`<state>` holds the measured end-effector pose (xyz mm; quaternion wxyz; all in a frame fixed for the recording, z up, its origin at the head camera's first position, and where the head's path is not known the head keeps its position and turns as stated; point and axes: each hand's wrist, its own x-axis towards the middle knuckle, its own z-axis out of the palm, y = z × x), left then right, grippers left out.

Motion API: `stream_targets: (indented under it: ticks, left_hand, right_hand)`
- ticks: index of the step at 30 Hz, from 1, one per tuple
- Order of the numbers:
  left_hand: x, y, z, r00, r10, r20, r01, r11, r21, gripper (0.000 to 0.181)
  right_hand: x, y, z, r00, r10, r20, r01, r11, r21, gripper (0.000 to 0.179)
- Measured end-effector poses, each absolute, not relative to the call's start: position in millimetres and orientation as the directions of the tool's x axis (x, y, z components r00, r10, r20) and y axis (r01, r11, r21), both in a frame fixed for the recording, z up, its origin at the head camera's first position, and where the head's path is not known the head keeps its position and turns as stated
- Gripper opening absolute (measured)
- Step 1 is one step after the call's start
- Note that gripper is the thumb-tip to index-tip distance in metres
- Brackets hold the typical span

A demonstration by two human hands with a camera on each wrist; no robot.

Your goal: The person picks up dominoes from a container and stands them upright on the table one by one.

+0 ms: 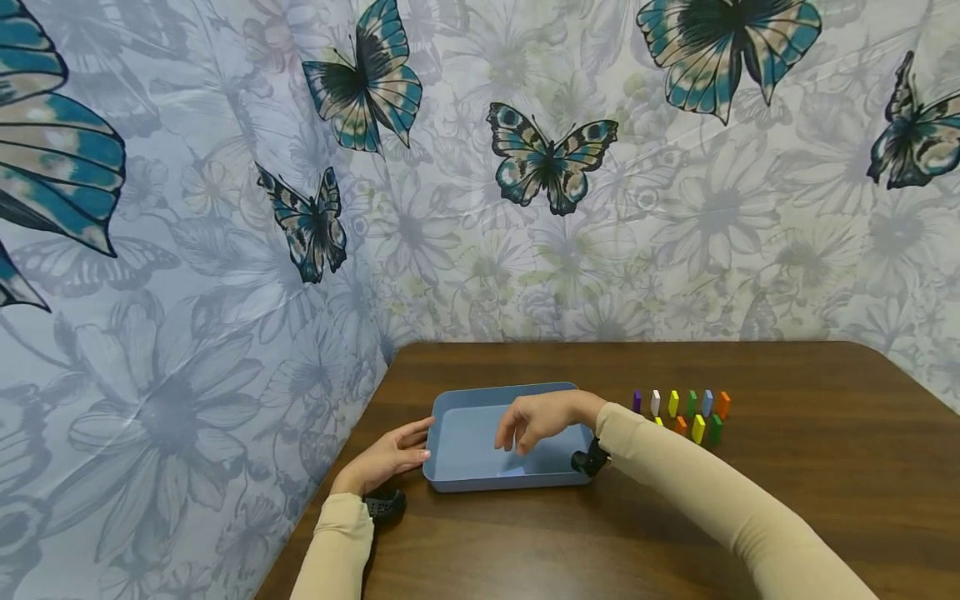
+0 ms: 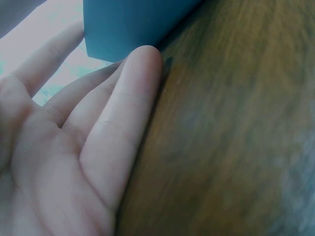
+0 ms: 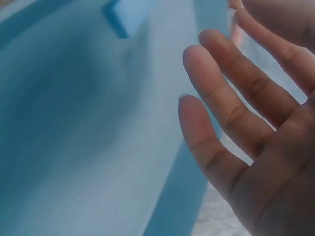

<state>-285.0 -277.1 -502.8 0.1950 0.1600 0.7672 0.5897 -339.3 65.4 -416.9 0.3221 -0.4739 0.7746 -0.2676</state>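
A blue rectangular tray (image 1: 465, 482) lies on the table. My left hand (image 1: 390, 458) is at its left end, fingers mostly straight and touching the outside wall; in the left wrist view the fingertips (image 2: 145, 59) meet the tray's corner (image 2: 128, 29). Over the tray's middle hovers my right hand (image 1: 543, 419), fingers loosely bent and apart. The right wrist view shows that hand (image 3: 261, 128) with nothing between its fingers. A small light-blue block (image 3: 129, 17) appears over the tray floor there, blurred; whether it lies on the floor cannot be told.
Right of the tray, small coloured blocks stand upright in two rows, among them a purple block (image 1: 637, 402), a white block (image 1: 656, 403) and a green block (image 1: 715, 430). My right forearm (image 1: 690, 467) partly covers the front row. A butterfly-patterned cloth (image 1: 465, 275) hangs behind the brown table (image 1: 810, 467).
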Motion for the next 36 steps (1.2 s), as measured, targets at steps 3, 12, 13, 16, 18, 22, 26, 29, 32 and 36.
stream_targets:
  ticks: [3, 12, 13, 16, 18, 22, 26, 29, 32, 36]
  left_hand:
    - [-286, -277, -504, -0.873, 0.474, -0.11, 0.016, 0.252, 0.967, 0.074]
    - [-286, -276, -505, -0.881, 0.46, -0.106, 0.01, 0.244, 0.97, 0.076]
    - [-286, -276, -506, -0.881, 0.46, -0.108, 0.008, 0.243, 0.97, 0.076]
    - [-285, -276, -507, -0.88, 0.461, -0.111, 0.007, 0.247, 0.969, 0.077]
    - [-285, -275, -508, -0.88, 0.462, -0.109, 0.009, 0.247, 0.969, 0.077]
    - [-285, -274, -508, -0.881, 0.462, -0.104, 0.014, 0.245, 0.969, 0.078]
    - [-285, -272, -507, -0.88, 0.464, -0.103, 0.013, 0.24, 0.971, 0.078]
    - [-285, -272, -506, -0.883, 0.459, -0.1, 0.013, 0.237, 0.971, 0.077]
    - [-285, -272, -504, -0.887, 0.452, -0.096, 0.013, 0.232, 0.973, 0.076]
    - [-285, -272, -503, -0.889, 0.448, -0.096, 0.009, 0.227, 0.974, 0.076]
  right_hand:
    - [-341, 62, -423, -0.341, -0.893, -0.294, -0.56, 0.444, -0.699, 0.033]
    - [-347, 56, -429, -0.29, -0.878, -0.38, -0.563, 0.478, -0.675, 0.034]
    - [-348, 56, -430, -0.282, -0.876, -0.391, -0.563, 0.481, -0.672, 0.034]
    - [-349, 52, -432, -0.264, -0.864, -0.428, -0.57, 0.498, -0.654, 0.035]
    - [-349, 49, -434, -0.261, -0.855, -0.449, -0.573, 0.511, -0.641, 0.037]
    - [-350, 44, -435, -0.244, -0.841, -0.483, -0.579, 0.525, -0.624, 0.04]
    - [-350, 42, -436, -0.232, -0.832, -0.505, -0.567, 0.537, -0.624, 0.04]
    - [-352, 43, -436, -0.235, -0.829, -0.508, -0.564, 0.542, -0.623, 0.037]
    - [-354, 44, -437, -0.236, -0.83, -0.505, -0.568, 0.54, -0.621, 0.034]
    - [-354, 44, -438, -0.229, -0.825, -0.516, -0.559, 0.546, -0.624, 0.034]
